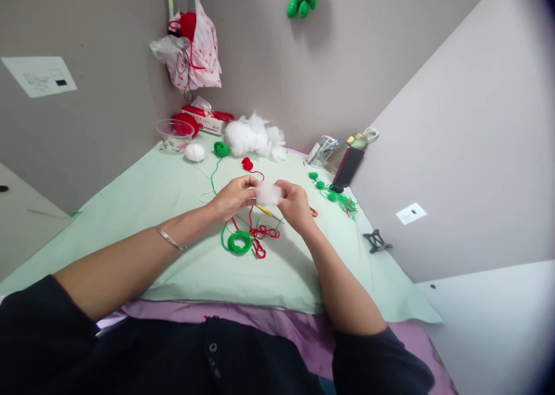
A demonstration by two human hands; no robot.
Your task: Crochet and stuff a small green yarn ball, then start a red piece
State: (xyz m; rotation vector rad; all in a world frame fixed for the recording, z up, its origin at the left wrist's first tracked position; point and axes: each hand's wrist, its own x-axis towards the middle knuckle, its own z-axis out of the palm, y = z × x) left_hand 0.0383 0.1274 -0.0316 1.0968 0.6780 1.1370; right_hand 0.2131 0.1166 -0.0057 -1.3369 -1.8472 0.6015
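Note:
A small tuft of white stuffing [269,194] is stretched between my two hands above the table. My left hand [236,197] pinches its left side, and my right hand [295,204] pinches its right side. Beneath them lies a yellow-handled tool [264,210], partly hidden. A coil of green yarn [239,243] and loops of red yarn [265,232] rest on the cloth nearer to me. A small red crocheted piece [247,163] sits just beyond my left hand, with a red strand trailing from it.
A large heap of white stuffing [254,137], a green yarn ball [221,148], a white yarn ball [195,152] and a clear tub [174,137] stand at the back. On the right are green crocheted pieces [332,196], a phone [349,166] and a black stand [376,241].

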